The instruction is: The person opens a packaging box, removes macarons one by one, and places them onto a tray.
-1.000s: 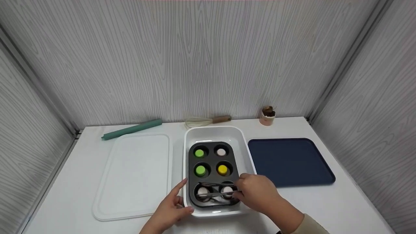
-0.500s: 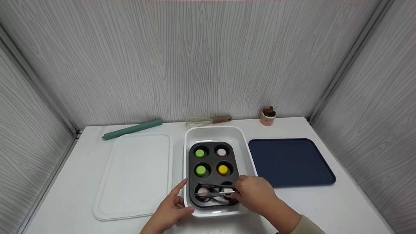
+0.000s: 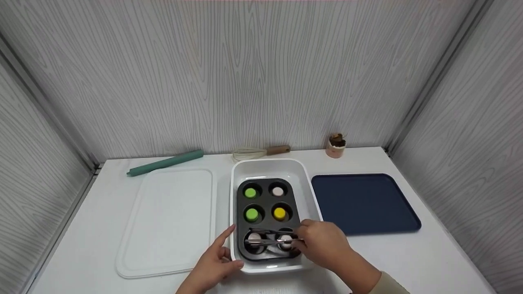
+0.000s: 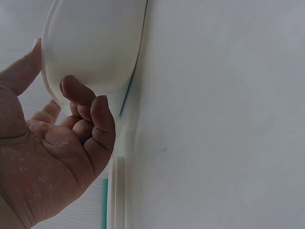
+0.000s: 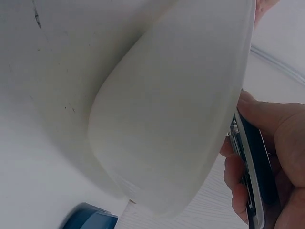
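Note:
A dark muffin tin (image 3: 265, 201) lies inside a white rectangular bin (image 3: 269, 165) in the head view. Its cups hold small round pieces, among them a green one (image 3: 252, 214) and a yellow one (image 3: 280, 213); two pale ones sit in the front cups. My right hand (image 3: 320, 241) holds metal tongs (image 5: 257, 162) with a dark handle. Their arms reach left across both front cups, overlapping the pale piece (image 3: 254, 238) in the left one. At the bin's front left corner, my left hand (image 3: 212, 261) rests index finger and thumb against the rim, other fingers loosely bent beside the wall.
To the left lies a white lid (image 3: 171, 220), with a green rolling pin (image 3: 165, 162) behind it. A whisk (image 3: 261, 152) lies along the back wall near a small cupcake-like ornament (image 3: 336, 145). On the right is a navy tray (image 3: 365, 204).
The tongs have shifted slightly, their near arm now a little farther from the bin's front edge over the front left cup. My left hand and the bin stay where they were.

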